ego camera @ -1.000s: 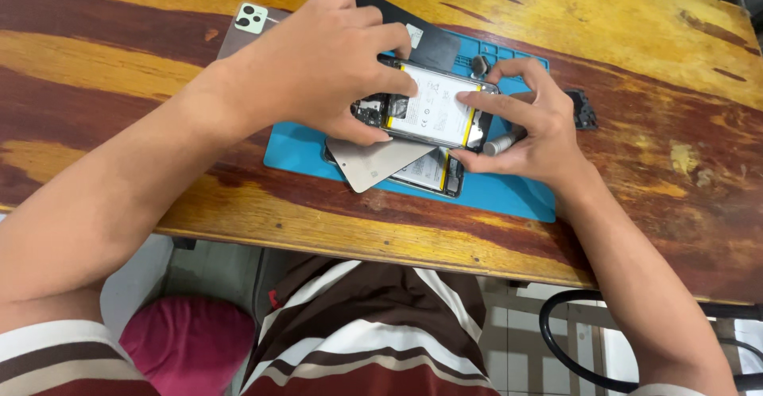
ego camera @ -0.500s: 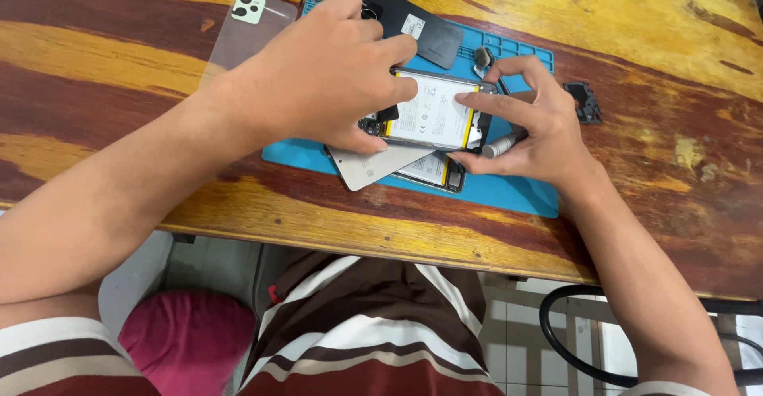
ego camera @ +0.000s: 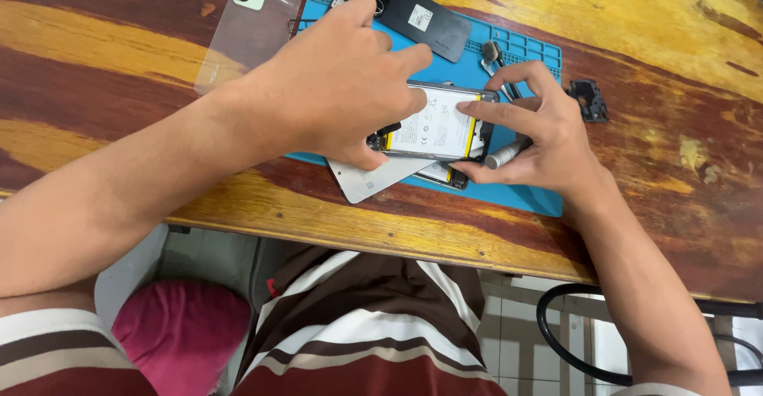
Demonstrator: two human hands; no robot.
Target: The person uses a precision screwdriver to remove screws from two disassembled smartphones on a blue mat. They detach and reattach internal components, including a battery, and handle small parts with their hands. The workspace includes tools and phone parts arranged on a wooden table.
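An opened smartphone (ego camera: 437, 122), back cover off and its white battery with a yellow edge exposed, lay on a blue repair mat (ego camera: 528, 50) between the person's two hands. The left hand (ego camera: 334, 86) covered the phone's left end, fingers curled over it and thumb tucked under the lower edge, so the phone was pinched rather than merely touched. The right hand (ego camera: 540, 138) held the right end, its index finger stretched flat along the top of the battery and its thumb below the frame; a small silver cylindrical tool (ego camera: 505, 155) lay under that palm, and whether the hand gripped it could not be told. Beneath the fingers of both hands, a grey rear panel (ego camera: 373, 181) and a second phone body (ego camera: 445, 175) lay stacked under the held phone. Compared with a second earlier, the grip looked the same, but the left hand had shifted slightly so the index finger pointed further up the mat, and more of the battery face showed; the phone itself had not left its spot, suggesting the work on it was continuing in place. Beyond the left fingertips sat a black phone (ego camera: 413, 11), and further left a clear case (ego camera: 242, 34) on the wooden table (ego camera: 675, 15). Past the right fingertips lay a small black bracket (ego camera: 586, 99).
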